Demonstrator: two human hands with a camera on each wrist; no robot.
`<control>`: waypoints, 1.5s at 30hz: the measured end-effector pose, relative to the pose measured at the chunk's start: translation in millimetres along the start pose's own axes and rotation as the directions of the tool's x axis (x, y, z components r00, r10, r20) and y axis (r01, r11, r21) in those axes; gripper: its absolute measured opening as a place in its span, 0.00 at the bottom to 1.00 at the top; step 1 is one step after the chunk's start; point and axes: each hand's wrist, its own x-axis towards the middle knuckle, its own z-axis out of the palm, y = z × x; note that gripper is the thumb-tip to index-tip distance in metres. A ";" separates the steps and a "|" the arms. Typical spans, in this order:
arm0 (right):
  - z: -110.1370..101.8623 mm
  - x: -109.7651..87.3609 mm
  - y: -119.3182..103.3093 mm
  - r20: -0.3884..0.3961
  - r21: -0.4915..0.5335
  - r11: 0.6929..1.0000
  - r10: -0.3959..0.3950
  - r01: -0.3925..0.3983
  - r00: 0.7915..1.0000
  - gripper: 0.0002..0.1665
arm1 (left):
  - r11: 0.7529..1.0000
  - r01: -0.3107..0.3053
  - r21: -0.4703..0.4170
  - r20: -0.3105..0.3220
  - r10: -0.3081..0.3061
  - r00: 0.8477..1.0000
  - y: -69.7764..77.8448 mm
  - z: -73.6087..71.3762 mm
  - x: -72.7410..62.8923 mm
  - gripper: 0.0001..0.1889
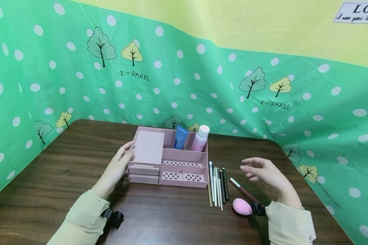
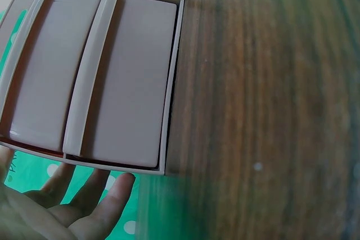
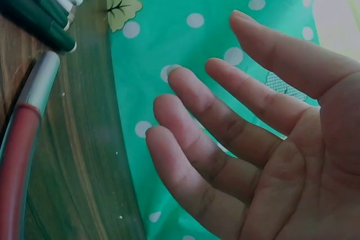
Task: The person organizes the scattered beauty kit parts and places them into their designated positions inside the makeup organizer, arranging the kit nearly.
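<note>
A pink desktop organizer (image 1: 147, 146) with two small drawers (image 2: 135, 82) stands on the table. My left hand (image 1: 120, 166) rests against its left side, fingers extended along the wall. In the organizer's back compartments stand a blue tube (image 1: 181, 137) and a pink bottle with a white cap (image 1: 200, 139). My right hand (image 1: 265, 173) hovers to the right with relaxed fingers and nothing in them. Below it lie a dark red tube with a silver end (image 1: 243, 190) and a pink egg-shaped makeup sponge (image 1: 241, 207). Several slim brushes (image 1: 217, 187) lie side by side right of the organizer.
The dark wood-grain table (image 1: 171, 217) holds everything. A green and yellow cloth (image 1: 184, 68) with dots and trees hangs behind and around its edges. The organizer's front compartments have perforated panels (image 1: 182, 164). A black wrist camera (image 1: 114, 217) sits on the left cuff.
</note>
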 end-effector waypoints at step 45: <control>7.9 9.4 18.6 0.024 -0.057 0.994 0.094 -0.093 0.995 0.34 | 1.000 0.000 -0.023 0.005 0.001 1.000 1.1 0.5 -1.9 0.29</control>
